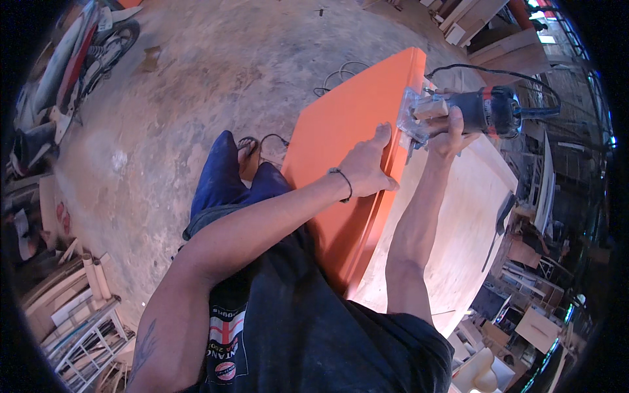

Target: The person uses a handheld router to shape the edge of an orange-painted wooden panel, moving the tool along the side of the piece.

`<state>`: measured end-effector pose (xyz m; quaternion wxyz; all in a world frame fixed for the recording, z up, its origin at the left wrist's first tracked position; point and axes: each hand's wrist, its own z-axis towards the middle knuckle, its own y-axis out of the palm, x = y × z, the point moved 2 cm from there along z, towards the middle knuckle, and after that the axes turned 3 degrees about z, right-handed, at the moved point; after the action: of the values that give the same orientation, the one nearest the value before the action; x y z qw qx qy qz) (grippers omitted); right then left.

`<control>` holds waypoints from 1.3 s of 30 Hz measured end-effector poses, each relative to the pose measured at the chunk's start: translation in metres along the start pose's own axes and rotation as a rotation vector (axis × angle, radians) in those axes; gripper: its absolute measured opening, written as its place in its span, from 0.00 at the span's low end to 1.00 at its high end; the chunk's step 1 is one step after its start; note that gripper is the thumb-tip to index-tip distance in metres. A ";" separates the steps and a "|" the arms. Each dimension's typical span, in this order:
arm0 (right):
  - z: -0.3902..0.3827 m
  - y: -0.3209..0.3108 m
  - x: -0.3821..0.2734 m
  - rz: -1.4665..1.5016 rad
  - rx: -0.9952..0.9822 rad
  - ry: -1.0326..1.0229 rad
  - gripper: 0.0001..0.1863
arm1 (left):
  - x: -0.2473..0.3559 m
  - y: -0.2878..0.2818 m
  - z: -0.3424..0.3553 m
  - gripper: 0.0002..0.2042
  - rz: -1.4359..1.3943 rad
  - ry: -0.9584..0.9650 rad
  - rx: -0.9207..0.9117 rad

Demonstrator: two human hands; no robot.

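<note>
An orange panel [334,124] stands tilted on edge against my body, its narrow edge facing right. My left hand [370,160] is closed on that edge, thumb and fingers spread to either side of the grip. My right hand [449,134] grips a black corded power tool [491,111], apparently a trim router, held on its side with its clear base [409,118] against the panel's upper edge. The tool's bit is hidden. My right forearm crosses in front of a pale wooden board [472,216] behind the panel.
A motorbike [69,72] stands at upper left on the concrete floor [131,118], where cables [347,65] lie behind the panel. Timber and a white metal frame [88,340] are piled at lower left. More boards [537,327] lie along the right and at top right.
</note>
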<state>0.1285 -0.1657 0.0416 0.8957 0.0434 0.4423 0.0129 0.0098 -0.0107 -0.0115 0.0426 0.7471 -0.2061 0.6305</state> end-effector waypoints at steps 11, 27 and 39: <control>-0.009 -0.004 -0.007 0.038 -0.010 0.067 0.25 | 0.002 0.000 0.004 0.59 0.007 0.045 0.053; -0.015 0.001 -0.015 0.058 0.004 0.041 0.27 | -0.001 -0.001 0.007 0.58 -0.032 0.067 0.043; -0.024 0.002 -0.018 0.112 0.004 0.055 0.28 | -0.005 -0.001 0.009 0.58 -0.025 0.078 0.042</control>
<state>0.0983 -0.1628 0.0417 0.8811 0.0696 0.4635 0.0632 0.0178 -0.0115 -0.0176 0.0428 0.7253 -0.1815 0.6627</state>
